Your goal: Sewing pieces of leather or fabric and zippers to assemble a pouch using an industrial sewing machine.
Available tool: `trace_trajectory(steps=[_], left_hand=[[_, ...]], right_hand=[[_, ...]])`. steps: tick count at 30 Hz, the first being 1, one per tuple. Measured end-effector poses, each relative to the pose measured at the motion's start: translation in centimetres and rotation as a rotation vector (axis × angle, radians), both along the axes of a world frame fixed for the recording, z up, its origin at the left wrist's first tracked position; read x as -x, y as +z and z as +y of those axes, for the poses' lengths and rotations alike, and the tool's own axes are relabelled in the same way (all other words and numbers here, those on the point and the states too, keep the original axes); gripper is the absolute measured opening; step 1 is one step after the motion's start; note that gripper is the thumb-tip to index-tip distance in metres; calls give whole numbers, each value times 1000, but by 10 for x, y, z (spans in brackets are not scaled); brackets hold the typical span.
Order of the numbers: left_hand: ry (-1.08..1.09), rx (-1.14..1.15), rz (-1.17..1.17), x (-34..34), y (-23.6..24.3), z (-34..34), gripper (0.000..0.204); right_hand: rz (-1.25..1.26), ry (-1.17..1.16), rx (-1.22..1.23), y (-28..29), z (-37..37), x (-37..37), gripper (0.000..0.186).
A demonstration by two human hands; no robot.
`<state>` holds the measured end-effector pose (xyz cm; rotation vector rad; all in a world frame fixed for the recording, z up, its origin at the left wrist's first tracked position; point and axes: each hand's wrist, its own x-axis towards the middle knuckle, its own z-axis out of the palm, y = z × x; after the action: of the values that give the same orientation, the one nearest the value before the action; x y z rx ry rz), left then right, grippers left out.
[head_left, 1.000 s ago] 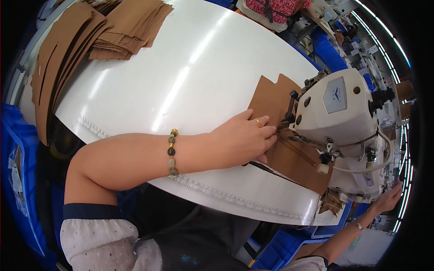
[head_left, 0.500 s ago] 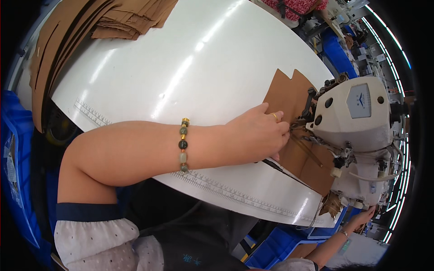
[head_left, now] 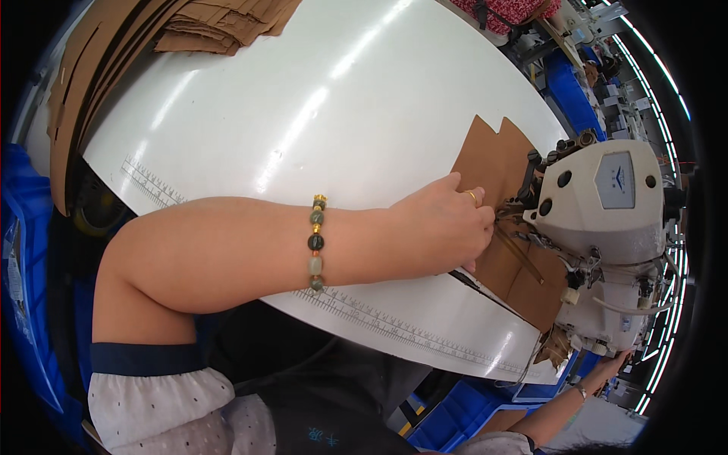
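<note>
My left hand (head_left: 449,231), with a ring and a beaded bracelet, rests palm down on a brown fabric panel (head_left: 485,159). Its fingers are bent and close together at the panel's edge; the fingertips are partly hidden. The panel lies flat beneath the needle area of a white sewing machine (head_left: 599,205) and has a notch in its far edge. A thin metal strip (head_left: 523,259) crosses the panel beside my fingers. My right hand (head_left: 616,365) reaches up at the lower right to the far end of the machine, where its fingers are mostly hidden.
Stacked brown pieces (head_left: 227,26) lie at the far left of the white table (head_left: 250,114), with long brown strips (head_left: 98,83) hanging over its side. Blue bins (head_left: 447,417) stand below the near edge. Another person in a red patterned top (head_left: 508,15) is at the far right.
The whole view has shifted slightly, so the machine, panel and left hand appear a little farther right. Both hands stay at about the same places against the machine.
</note>
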<state>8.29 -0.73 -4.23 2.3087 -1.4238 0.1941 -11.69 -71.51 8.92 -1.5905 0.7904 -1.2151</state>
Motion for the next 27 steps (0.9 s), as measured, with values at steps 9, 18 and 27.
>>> trace_trajectory(steps=[9, 18, 27], left_hand=[[3, -44, 20, 0, 3, -1, 51], [19, -27, -81, 2, -2, 0, 54], [37, -29, -107, 6, 12, -5, 56]], right_hand=[[-131, 111, -45, -19, -8, 6, 71], [-293, 47, -174, -49, 31, -8, 50], [379, 625, 1151, -64, 370, -50, 6]])
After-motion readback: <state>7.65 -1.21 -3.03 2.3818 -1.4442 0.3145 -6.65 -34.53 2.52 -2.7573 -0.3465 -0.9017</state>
